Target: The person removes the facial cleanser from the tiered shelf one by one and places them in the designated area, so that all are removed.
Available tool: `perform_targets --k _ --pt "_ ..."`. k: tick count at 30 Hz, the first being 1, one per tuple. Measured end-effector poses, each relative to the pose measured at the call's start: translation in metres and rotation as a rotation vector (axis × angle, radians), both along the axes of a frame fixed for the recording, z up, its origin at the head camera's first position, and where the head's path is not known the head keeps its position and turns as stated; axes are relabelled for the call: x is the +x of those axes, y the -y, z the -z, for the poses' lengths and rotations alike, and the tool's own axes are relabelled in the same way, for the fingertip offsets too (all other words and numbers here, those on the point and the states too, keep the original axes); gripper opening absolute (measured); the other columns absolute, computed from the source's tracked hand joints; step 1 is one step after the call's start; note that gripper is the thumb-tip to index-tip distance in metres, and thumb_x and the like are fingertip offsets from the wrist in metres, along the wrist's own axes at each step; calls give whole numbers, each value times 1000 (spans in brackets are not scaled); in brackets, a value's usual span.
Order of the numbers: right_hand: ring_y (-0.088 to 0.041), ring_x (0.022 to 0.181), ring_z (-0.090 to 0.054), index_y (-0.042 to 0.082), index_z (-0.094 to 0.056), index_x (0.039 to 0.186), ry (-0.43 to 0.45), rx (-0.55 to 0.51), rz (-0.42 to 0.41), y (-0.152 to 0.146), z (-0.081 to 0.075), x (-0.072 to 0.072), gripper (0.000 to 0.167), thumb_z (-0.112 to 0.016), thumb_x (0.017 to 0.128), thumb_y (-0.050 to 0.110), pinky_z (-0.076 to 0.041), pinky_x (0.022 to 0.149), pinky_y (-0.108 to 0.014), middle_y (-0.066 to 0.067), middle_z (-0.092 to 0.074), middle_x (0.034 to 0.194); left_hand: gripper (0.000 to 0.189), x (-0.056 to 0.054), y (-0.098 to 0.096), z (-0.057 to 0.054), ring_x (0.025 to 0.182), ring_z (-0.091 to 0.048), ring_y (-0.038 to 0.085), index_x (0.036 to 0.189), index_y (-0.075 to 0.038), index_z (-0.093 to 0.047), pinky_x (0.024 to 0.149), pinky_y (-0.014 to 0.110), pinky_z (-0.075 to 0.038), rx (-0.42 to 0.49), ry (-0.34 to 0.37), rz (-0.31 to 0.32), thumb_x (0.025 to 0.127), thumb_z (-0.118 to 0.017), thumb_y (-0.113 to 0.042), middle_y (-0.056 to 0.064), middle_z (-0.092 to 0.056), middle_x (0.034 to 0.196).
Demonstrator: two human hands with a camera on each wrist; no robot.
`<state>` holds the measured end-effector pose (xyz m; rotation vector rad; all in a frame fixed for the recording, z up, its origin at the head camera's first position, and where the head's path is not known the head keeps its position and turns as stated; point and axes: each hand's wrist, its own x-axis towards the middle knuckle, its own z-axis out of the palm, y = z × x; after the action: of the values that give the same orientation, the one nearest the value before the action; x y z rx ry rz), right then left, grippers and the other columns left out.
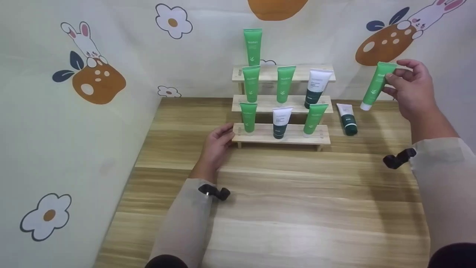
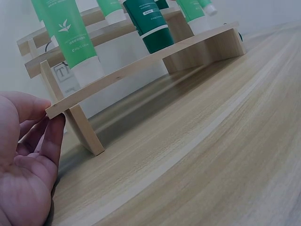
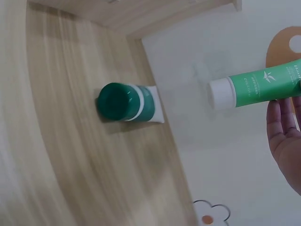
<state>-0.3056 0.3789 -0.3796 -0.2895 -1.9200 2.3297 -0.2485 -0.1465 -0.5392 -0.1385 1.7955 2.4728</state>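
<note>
My right hand [image 1: 414,87] pinches a green squeeze tube [image 1: 377,83] by its upper part, holding it in the air with its white cap down. In the right wrist view that tube [image 3: 261,87] is seen cap first. Below it, a white and dark green tube [image 1: 347,119] lies on the table beside the rack. My left hand [image 1: 216,145] grips the left end of the lowest shelf of a wooden three-tier rack [image 1: 297,138]. The left wrist view shows the thumb above the shelf edge [image 2: 70,101] and the fingers beneath it.
The top shelf bears one green tube [image 1: 253,46]. On the middle shelf stand two green tubes and a white and dark green tube [image 1: 318,83]. The bottom shelf holds a similar white tube [image 1: 281,121] between two green ones. Printed cloth [image 1: 122,48] hangs behind the table.
</note>
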Motion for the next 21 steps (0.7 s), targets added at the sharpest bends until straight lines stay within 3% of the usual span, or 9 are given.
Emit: perform_targets --k 15,21 --pt "-14 118 -62 22 -47 156 155 67 -4 -21 63 -1 65 -78 99 20 -64 83 -21 1 -55 126 45 -2 1 -1 124 -66 19 146 1 -60 97 26 -58 -25 19 -9 101 -64 2 19 -63 149" --pt "-11 118 -57 24 -46 160 204 135 -3 -24 79 0 67 -75 100 25 -60 84 -17 6 -56 127 45 -1 -1 0 124 -66 19 146 3 -59 100 27 -58 8 21 2 101 -62 3 19 -63 148"
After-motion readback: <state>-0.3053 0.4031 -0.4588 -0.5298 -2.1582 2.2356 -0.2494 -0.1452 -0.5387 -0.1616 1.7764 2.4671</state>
